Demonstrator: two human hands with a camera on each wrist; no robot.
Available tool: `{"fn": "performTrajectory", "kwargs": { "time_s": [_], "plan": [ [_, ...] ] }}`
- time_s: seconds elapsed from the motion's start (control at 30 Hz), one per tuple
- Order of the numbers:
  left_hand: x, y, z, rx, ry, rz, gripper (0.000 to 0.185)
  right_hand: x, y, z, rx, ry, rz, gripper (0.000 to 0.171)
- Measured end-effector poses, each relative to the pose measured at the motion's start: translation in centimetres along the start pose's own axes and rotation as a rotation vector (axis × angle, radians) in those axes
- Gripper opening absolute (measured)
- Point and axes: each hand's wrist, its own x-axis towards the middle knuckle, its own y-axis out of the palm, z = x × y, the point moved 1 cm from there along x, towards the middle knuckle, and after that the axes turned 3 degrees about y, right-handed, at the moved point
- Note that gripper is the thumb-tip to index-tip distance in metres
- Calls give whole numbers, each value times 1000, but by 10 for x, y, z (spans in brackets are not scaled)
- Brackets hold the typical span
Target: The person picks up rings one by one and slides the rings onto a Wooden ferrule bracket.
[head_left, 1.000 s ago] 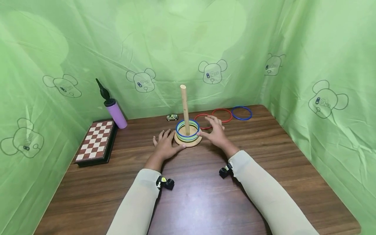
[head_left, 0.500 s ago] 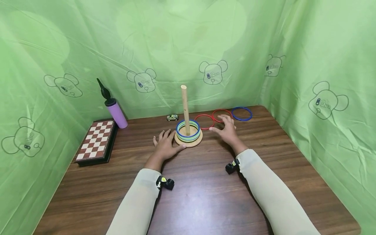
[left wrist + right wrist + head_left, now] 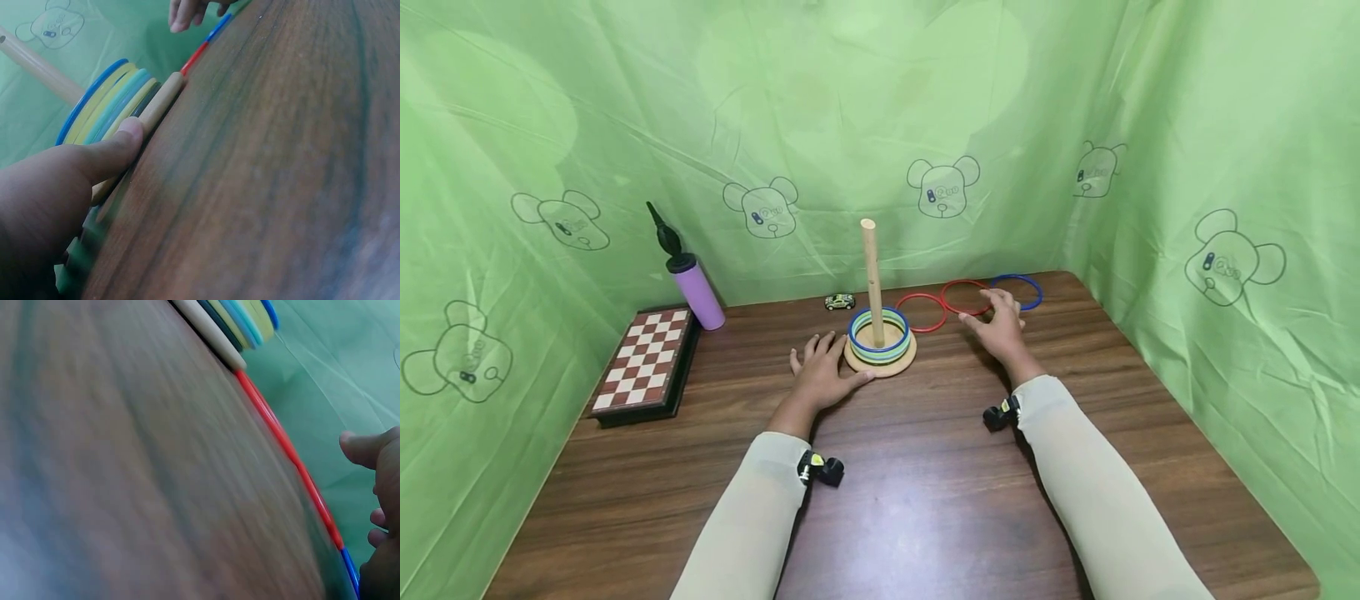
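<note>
A wooden ring-toss stand stands upright, with several stacked rings around its post, a blue one on top. My left hand is at the left of its round base; the thumb rests on the base's rim and the other fingers are spread. In the head view, my right hand is over the right side of the farther red ring and near the blue ring, fingers loosely bent and holding nothing. Another red ring lies beside the stand.
A small toy car sits behind the stand. At the left are a chessboard box and a purple hand pump. Green printed cloth hangs behind and at both sides of the wooden table.
My right hand has moved away from the stacked rings to the right, past the nearer red ring, toward the farther red and blue rings. The left hand has stayed at the base.
</note>
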Motion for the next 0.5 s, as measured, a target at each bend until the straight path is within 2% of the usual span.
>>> {"fn": "performTrajectory", "kwargs": {
  "time_s": [0.5],
  "plan": [
    [0,1,1,-10,-3,6,103,16,-25,-30,-71,100,-80,69]
  ]
}}
